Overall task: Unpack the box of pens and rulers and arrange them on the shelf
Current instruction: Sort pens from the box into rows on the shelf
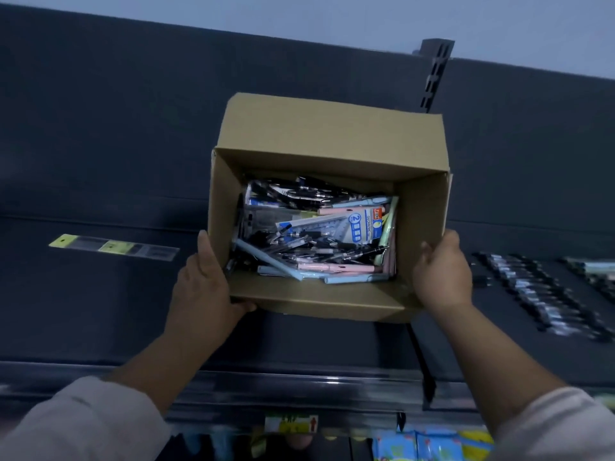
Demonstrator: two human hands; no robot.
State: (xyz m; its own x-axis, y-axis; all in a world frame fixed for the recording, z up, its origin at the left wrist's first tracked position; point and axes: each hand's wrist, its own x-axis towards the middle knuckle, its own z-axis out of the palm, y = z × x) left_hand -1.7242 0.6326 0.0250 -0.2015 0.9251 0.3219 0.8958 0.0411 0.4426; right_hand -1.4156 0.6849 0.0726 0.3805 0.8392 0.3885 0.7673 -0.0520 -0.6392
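An open cardboard box (pixel 329 138) sits over the dark shelf (pixel 100 311), tilted toward me. Inside lie several black, pink and blue pens (pixel 319 254) and a packaged ruler set (pixel 349 224). My left hand (pixel 206 284) grips the box's near left corner, fingers curled under its bottom edge. My right hand (pixel 442 274) holds the right side wall, thumb on the rim. I cannot tell whether the box rests on the shelf or is lifted. A packaged ruler (pixel 113 247) lies flat on the shelf to the left. A row of dark pens (pixel 532 294) lies to the right.
The shelf's dark back panel (pixel 133 111) rises behind the box, with a slotted upright post (pixel 434 74) at the back right. A lower shelf holds colourful packets (pixel 432 445) and a price label (pixel 291 424) on its front rail.
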